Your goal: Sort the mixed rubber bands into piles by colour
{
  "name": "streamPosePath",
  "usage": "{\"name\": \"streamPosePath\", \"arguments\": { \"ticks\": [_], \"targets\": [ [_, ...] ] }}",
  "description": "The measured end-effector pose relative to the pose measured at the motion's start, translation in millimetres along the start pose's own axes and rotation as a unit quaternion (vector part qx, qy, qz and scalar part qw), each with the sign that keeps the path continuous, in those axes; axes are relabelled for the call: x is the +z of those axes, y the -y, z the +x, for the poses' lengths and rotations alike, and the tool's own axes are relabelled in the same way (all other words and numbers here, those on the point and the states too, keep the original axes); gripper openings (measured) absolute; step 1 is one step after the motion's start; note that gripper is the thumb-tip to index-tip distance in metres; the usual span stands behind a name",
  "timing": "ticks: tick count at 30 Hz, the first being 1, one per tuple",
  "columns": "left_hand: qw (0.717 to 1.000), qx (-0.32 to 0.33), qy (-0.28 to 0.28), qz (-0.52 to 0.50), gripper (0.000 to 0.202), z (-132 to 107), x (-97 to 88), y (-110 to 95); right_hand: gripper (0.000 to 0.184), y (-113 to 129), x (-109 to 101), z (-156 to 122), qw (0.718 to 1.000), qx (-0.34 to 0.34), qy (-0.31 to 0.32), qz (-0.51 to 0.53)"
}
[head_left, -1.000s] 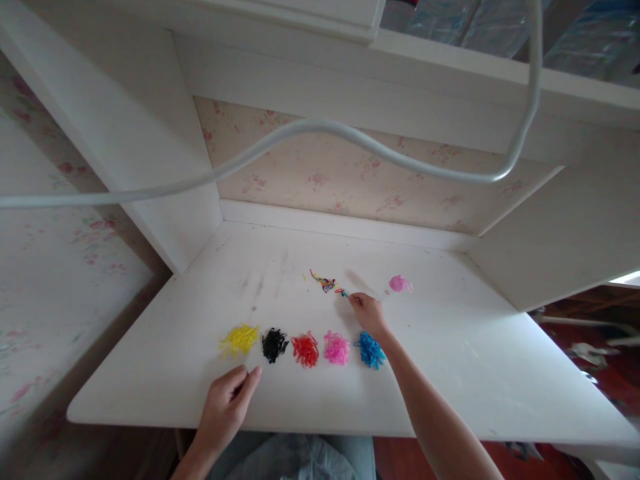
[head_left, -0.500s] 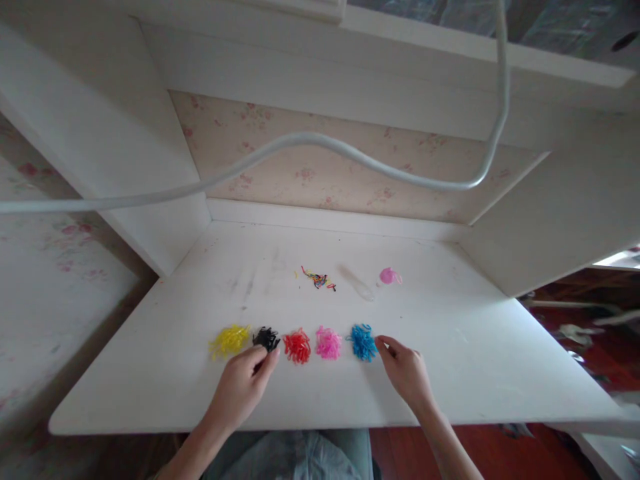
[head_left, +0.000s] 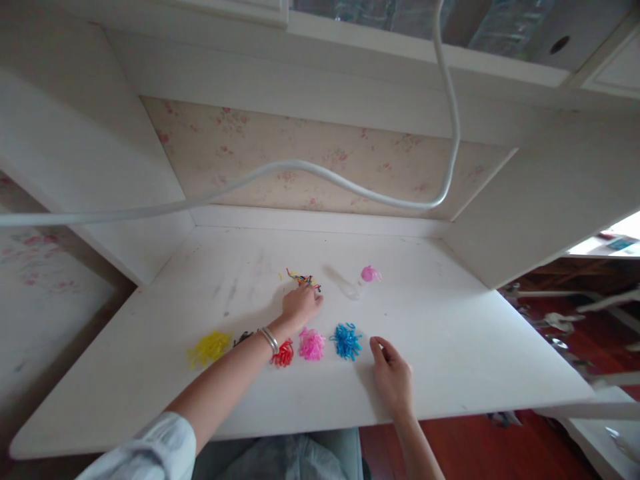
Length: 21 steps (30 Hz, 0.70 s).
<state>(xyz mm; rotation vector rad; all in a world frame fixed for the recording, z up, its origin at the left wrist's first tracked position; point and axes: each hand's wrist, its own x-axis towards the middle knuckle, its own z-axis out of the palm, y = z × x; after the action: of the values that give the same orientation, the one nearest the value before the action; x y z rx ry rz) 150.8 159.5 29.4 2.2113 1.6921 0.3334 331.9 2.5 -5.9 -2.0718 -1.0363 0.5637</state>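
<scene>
My left hand (head_left: 301,305) reaches over the desk to a small mixed heap of coloured rubber bands (head_left: 299,277), its fingers curled down and closed at the heap's near edge. What they pinch is hidden. My right hand (head_left: 393,373) rests just right of the blue rubber bands (head_left: 346,341), thumb and forefinger together; anything between them is too small to make out. Leftward in a row lie pink rubber bands (head_left: 311,345), red rubber bands (head_left: 283,353), black rubber bands (head_left: 243,338) and yellow rubber bands (head_left: 210,348). My left forearm partly covers the black and red ones.
A clear bag-like piece (head_left: 351,291) and a pink round object (head_left: 370,273) lie behind the row on the white desk (head_left: 450,360). A white cable (head_left: 300,165) hangs across the view. White side panels and a floral-papered back enclose the desk.
My left hand has moved from the black rubber bands forward to the mixed heap. My right hand stays near the blue ones, slightly farther from them. The camera view has shifted.
</scene>
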Motion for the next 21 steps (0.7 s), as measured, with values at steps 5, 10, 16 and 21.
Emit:
{"name": "streamPosePath", "arguments": {
  "ticks": [5,10,16,21],
  "targets": [
    [1.000,0.001,-0.015,0.012,0.033,14.5,14.8,-11.7,0.052,1.4,-0.4,3.9,1.000,-0.009,0.005,0.012],
    [1.000,0.028,-0.009,0.005,0.033,16.2,18.0,-9.9,0.055,1.9,-0.7,4.4,1.000,-0.012,-0.003,0.023],
    [0.989,0.136,0.047,-0.035,0.030,0.2,9.4,-13.4,0.051,0.6,-0.6,5.8,0.999,-0.019,0.000,0.032],
    [0.967,0.223,0.106,-0.067,0.025,-19.9,9.0,-24.6,0.052,1.2,-0.4,4.5,0.999,-0.016,-0.007,0.042]
  ]
}}
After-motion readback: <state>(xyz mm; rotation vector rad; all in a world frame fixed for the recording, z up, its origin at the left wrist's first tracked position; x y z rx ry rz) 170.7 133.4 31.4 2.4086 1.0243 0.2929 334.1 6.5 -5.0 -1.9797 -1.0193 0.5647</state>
